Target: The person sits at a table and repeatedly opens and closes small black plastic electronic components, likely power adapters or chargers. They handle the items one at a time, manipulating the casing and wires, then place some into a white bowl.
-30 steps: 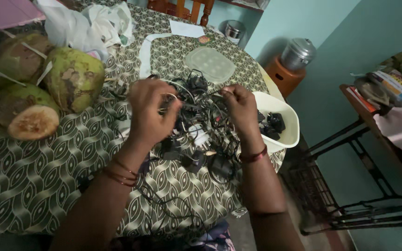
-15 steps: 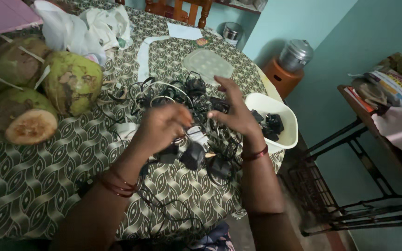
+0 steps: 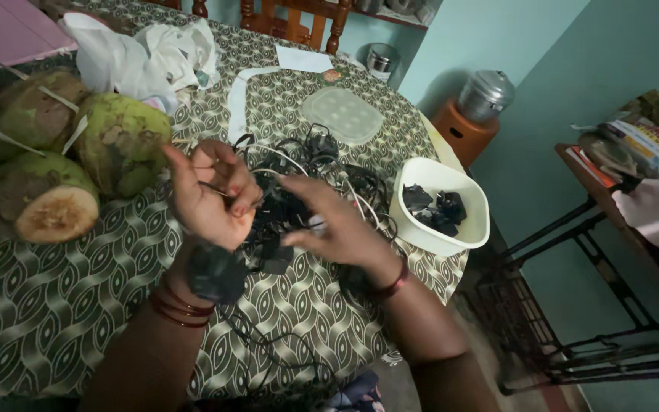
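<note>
We are leaning over a round table (image 3: 55, 320) covered with a green and cream patterned cloth. At its left edge three green coconuts (image 3: 120, 141) are sitting together, the nearest one cut open at the top, and behind them a crumpled white plastic bag (image 3: 143, 57) is lying. A white plastic tub (image 3: 440, 233) is resting at the table's right edge, holding a few black chargers (image 3: 435, 210). Near the far side a flat, pale oval mat (image 3: 342, 114) is lying on the cloth.

In the middle of the table a tangled pile of black cables (image 3: 314, 179) and adapters is sprawling, just beside the tub. Both of our hands are working over it. Our left hand (image 3: 211, 194) is raised with the palm turned toward us, fingers curled and pinching a thin black cable, while a black strand is trailing down past the wrist, which is wearing red bangles. Our right hand (image 3: 337, 225) is reaching into the pile with fingers spread; it is blurred, so we cannot tell whether it is gripping anything.
</note>
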